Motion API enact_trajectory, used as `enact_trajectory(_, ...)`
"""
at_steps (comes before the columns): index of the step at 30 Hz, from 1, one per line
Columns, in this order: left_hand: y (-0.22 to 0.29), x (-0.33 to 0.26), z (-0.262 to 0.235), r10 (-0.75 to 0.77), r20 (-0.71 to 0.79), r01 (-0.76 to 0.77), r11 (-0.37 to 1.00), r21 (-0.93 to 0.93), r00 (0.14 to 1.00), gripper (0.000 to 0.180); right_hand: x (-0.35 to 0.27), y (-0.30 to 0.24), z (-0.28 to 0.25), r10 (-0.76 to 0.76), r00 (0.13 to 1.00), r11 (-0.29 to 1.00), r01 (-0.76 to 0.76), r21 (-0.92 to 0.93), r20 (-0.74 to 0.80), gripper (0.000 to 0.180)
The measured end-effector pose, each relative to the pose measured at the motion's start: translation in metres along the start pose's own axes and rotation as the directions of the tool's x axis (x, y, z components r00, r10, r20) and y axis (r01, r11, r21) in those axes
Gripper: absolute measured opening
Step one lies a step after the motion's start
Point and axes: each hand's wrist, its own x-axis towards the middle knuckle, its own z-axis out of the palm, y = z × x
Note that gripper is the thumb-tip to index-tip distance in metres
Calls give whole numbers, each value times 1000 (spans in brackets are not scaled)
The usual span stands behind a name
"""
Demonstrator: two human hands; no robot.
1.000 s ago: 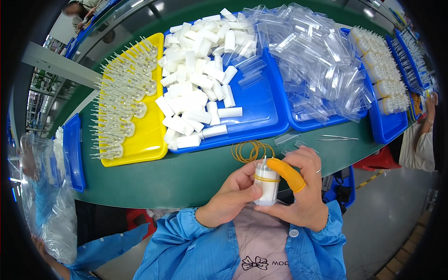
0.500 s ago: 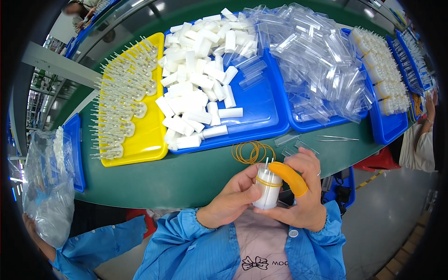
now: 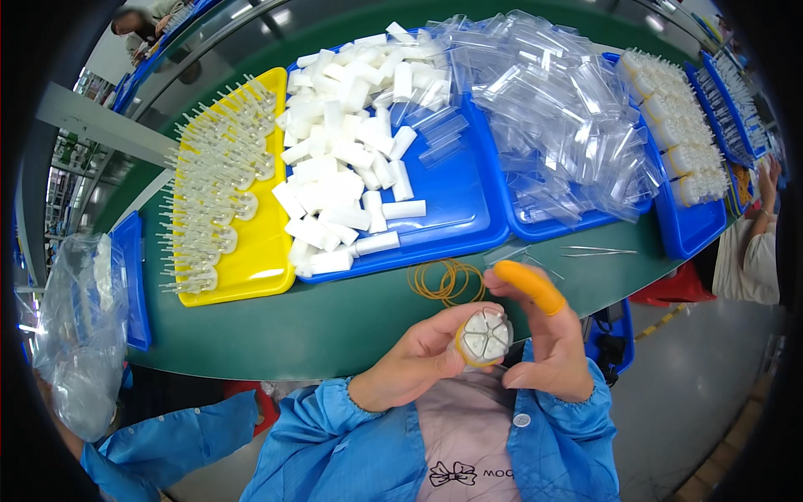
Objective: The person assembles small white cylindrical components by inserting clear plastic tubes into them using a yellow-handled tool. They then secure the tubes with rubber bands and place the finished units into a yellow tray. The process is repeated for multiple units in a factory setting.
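A round white bundle (image 3: 485,337) is gripped in my left hand (image 3: 406,361), its end face tipped up and showing several wedge-shaped segments. A yellow band shows along its left side. Just right of the bundle, my right hand (image 3: 556,351) has its fingers apart and holds nothing. An orange finger cot (image 3: 532,286) covers one of its fingers. Loose yellow rubber bands (image 3: 443,284) lie on the green table (image 3: 335,322) beyond my hands. Near them are a few clear plastic pieces (image 3: 506,253), partly hidden behind my right hand.
A yellow tray (image 3: 268,243) holds pronged white parts. Blue trays hold white blocks (image 3: 335,176), clear plastic sleeves (image 3: 569,117) and banded white bundles (image 3: 677,134). Metal tweezers (image 3: 598,250) lie at the right. A co-worker's blue sleeve (image 3: 184,431) and a clear bag (image 3: 79,335) are at left.
The bundle has turned from upright, prongs up, so its segmented end now faces up toward me. My right hand has let go of it and moved slightly right.
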Motion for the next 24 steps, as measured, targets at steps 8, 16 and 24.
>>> enact_trajectory(8,1,-1,0,-43,16,43,999,7,999,68,3,-4,3,2,990,994,15,-113,144,58)
enact_trajectory(16,-5,0,0,-87,-84,88,996,16,993,72,1,-3,5,15,985,998,-3,-67,170,55)
enact_trajectory(24,1,5,10,32,55,-37,996,84,998,56,-13,-34,-27,-93,996,990,92,-110,-4,49)
